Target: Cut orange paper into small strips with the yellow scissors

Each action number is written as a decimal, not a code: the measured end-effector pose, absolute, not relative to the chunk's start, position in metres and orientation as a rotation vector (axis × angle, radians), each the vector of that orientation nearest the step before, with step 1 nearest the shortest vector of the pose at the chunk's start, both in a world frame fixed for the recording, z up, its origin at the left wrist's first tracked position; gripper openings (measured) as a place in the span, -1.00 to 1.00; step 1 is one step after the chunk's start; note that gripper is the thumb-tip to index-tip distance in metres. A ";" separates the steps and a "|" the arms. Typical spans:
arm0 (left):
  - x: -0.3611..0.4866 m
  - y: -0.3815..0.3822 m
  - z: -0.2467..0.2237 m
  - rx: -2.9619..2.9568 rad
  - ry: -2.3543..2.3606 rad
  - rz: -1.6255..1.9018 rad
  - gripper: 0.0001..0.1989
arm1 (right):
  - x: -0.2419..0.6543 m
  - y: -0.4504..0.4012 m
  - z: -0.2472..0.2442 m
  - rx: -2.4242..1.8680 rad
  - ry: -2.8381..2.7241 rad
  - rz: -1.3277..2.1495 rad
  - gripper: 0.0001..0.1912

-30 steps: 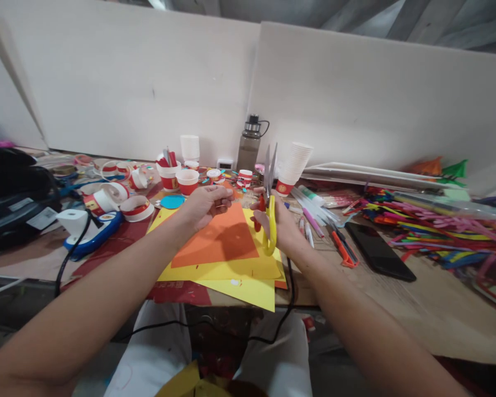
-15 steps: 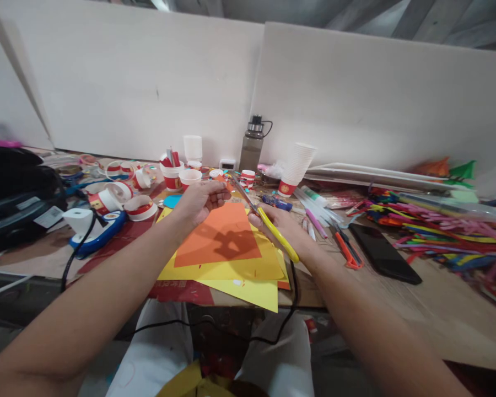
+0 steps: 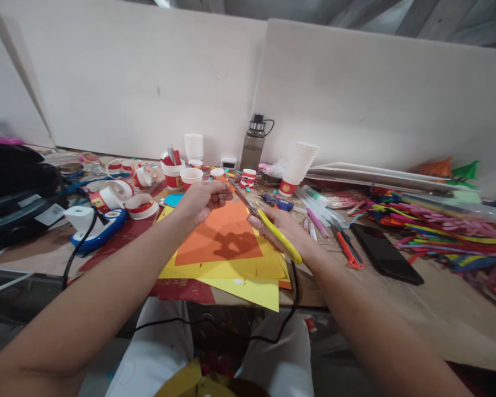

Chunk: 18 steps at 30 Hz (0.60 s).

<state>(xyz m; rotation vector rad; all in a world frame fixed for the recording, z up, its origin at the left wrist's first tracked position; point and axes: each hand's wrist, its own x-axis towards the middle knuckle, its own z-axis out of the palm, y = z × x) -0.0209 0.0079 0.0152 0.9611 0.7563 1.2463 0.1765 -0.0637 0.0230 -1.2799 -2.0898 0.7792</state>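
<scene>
Both your arms reach forward over the table, elbows low and wide, and your hands come near each other in the middle. Your left hand [image 3: 201, 203] is over the upper left part of one orange sheet [image 3: 217, 240], with its fingers bent and pointing to the right. Your right hand [image 3: 290, 227] is a bit lower, by the right edge of that sheet, with its fingers pointing left. You have one pair of yellow-handled scissors [image 3: 275, 227] there, tilted, with the tips pointing up and left, just beside your left fingertips. At least two yellow sheets [image 3: 248, 295] lie under the orange one. Past your hands I count one water bottle [image 3: 252, 151], two stacks of white cups [image 3: 300, 161], and two single paper cups [image 3: 191, 176] — one of them full of red sticks. On the right lie one black phone [image 3: 386, 253] and one orange-handled cutter [image 3: 349, 252]. Your right hand is closed around the scissors' handles; how far apart the blades are, I cannot tell. Your left thumb and fingers are close together, by a small orange bit [image 3: 222, 178] — I cannot tell if they hold it.
</scene>
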 end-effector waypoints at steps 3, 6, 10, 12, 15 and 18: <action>-0.020 0.008 0.015 0.965 0.759 1.242 -0.92 | 0.176 -0.064 0.022 -1.297 -2.070 0.802 -0.59; -0.020 0.008 0.015 0.972 0.771 1.242 -0.94 | 0.176 -0.064 0.021 -1.309 -2.054 0.808 -0.58; -0.021 0.007 0.015 0.972 0.776 1.236 -0.94 | 0.175 -0.065 0.023 -1.313 -2.055 0.829 -0.58; -0.021 0.007 0.015 0.961 0.779 1.234 -0.94 | 0.175 -0.066 0.023 -1.316 -2.054 0.837 -0.58; -0.021 0.008 0.015 0.957 0.781 1.235 -0.95 | 0.174 -0.066 0.022 -1.328 -2.044 0.840 -0.58; -0.021 0.008 0.014 0.968 0.781 1.231 -0.95 | 0.175 -0.067 0.021 -1.349 -2.036 0.839 -0.57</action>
